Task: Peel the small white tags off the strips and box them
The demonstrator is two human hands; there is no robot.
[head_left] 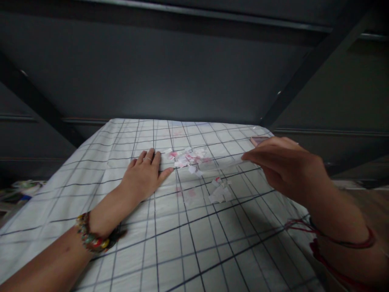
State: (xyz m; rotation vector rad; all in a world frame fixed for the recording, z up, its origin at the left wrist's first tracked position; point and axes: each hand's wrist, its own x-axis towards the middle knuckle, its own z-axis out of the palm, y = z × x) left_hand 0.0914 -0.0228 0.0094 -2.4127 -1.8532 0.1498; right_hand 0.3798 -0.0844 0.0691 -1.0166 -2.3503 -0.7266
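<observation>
Left hand (142, 177) flat, right hand (288, 166) pinching a thin, see-through, plastic-looking sheet (225, 163)

The left hand lies palm down, fingers outstretched and a little apart, on a white cloth with a dark grid pattern (170, 251); it grips nothing. A slim, pale metallic ring (148, 158) circles 1 finger, and a multicoloured beaded bracelet (94, 239) sits on that wrist.

The right hand is raised over the right part of the cloth, thumb and fingertips closed on the edge of the sheet. From that pinch the sheet runs leftward, toward the middle of the cloth; its full outline is too faint to make out.

The paper is in 2 clusters. A larger heap of torn white-and-pink paper scraps (188, 157) is just beside the left hand's fingertips, between the 2 hands. A smaller cluster of white paper scraps with a touch of red (220, 191) is nearer the wearer and to the right; whether it is under the sheet cannot be told.

Partly hidden behind the right hand is a flat, pinkish object with a dark face (259, 140). Red cords (355, 245) loop the right wrist. Smooth dark grey panels (158, 73) stand beyond the cloth's far edge.
</observation>
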